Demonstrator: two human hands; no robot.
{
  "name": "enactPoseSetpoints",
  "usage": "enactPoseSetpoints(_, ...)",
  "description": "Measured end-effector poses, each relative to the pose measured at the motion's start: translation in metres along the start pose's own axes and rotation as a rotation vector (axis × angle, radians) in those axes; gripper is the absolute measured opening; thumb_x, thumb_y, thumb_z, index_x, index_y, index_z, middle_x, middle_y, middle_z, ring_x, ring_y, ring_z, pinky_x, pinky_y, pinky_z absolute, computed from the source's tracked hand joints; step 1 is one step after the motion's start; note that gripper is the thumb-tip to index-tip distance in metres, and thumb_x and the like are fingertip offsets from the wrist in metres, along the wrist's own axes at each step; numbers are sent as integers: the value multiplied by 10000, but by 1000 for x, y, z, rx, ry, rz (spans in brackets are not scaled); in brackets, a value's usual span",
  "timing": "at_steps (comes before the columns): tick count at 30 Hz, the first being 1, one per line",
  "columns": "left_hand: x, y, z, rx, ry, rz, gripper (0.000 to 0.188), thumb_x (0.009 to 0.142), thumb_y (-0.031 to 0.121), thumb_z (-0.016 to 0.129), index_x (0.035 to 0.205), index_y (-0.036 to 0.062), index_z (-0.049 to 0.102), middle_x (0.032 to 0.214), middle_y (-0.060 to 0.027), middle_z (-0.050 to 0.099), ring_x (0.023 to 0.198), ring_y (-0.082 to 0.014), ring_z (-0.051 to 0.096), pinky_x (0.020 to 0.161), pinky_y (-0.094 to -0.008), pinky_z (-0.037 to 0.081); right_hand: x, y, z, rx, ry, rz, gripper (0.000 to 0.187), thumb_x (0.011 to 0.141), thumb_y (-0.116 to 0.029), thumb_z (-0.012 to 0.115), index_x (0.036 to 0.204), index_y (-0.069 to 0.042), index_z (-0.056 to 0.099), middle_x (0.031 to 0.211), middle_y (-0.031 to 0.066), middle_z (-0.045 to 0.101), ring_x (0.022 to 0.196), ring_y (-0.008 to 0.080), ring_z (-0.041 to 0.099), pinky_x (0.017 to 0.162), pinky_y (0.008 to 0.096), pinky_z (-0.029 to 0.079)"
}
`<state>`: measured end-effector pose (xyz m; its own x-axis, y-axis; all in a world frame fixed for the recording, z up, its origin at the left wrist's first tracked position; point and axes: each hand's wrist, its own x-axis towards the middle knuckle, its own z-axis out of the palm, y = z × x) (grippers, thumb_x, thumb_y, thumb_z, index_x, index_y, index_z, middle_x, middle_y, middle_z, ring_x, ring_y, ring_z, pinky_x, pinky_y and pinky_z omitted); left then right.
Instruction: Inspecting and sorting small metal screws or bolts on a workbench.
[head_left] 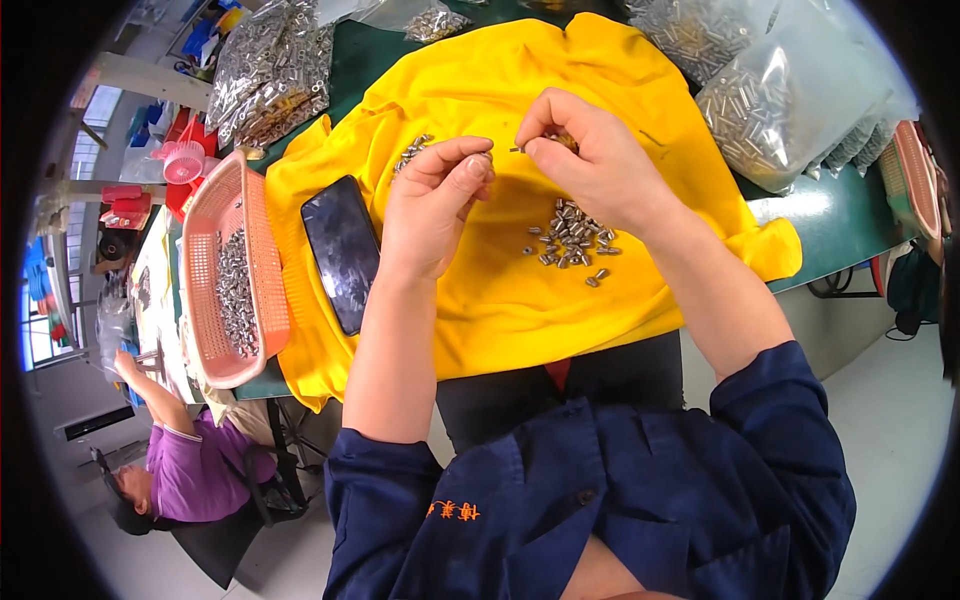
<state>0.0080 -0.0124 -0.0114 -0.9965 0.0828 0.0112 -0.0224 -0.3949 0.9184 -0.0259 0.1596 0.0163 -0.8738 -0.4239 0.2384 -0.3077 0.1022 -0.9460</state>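
Both hands are raised over a yellow cloth [520, 330] spread on the table. My left hand [432, 205] is closed in a pinch, with a bit of a small metal part showing at its fingertips. Opposite it, my right hand [595, 160] pinches a small thin metal piece [517, 150] whose end sticks out toward the left hand. Below the right hand lies a loose pile of small silvery cylindrical metal parts [572, 236]. A second, smaller group of metal parts [412, 150] lies behind my left hand, partly covered by it.
A dark smartphone [341, 250] lies left of my left forearm. Beyond it stands a pink plastic basket [205, 335] with many metal parts. Clear bags of metal parts [272, 70] [745, 110] sit on the green table [830, 235]. A person in purple [205, 475] sits at far left.
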Motion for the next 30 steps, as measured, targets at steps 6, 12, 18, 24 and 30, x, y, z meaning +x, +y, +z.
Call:
enactPoseSetpoints(6,-2,3,5,-232,-41,-89,148,800,33,540,944,8,563,848,-66,590,747,-151,572,679,-257,471,-2,-2,2,65,-34,-12,64,750,-89,489,770,-28,487,615,13,463,554,77,415,511,208,361)
enactPoseSetpoints(12,-3,2,6,-186,-40,-75,152,783,4,550,934,-9,564,850,-95,600,737,-176,592,694,-272,486,-3,-3,4,53,-49,-44,59,750,-83,492,767,-27,489,624,23,494,567,84,460,533,209,390)
enactPoseSetpoints(18,-3,0,11,-43,17,-15,138,765,-20,563,902,-25,573,834,-99,606,726,-170,600,687,-263,489,-8,-8,8,-289,0,-154,47,730,-69,489,753,-28,488,646,116,547,573,223,546,529,279,425)
enactPoseSetpoints(24,1,1,8,3,44,11,119,760,-14,566,878,-29,573,812,-89,605,719,-158,593,689,-248,479,-2,5,9,-166,30,-174,68,744,-92,475,762,-31,500,617,98,527,560,202,527,514,283,405)
enactPoseSetpoints(30,-10,-4,14,743,-203,-64,176,699,34,581,873,33,610,778,-66,624,690,-122,586,636,-219,460,9,11,-10,183,176,31,69,775,-79,481,811,-26,508,645,-34,461,572,35,392,501,182,332)
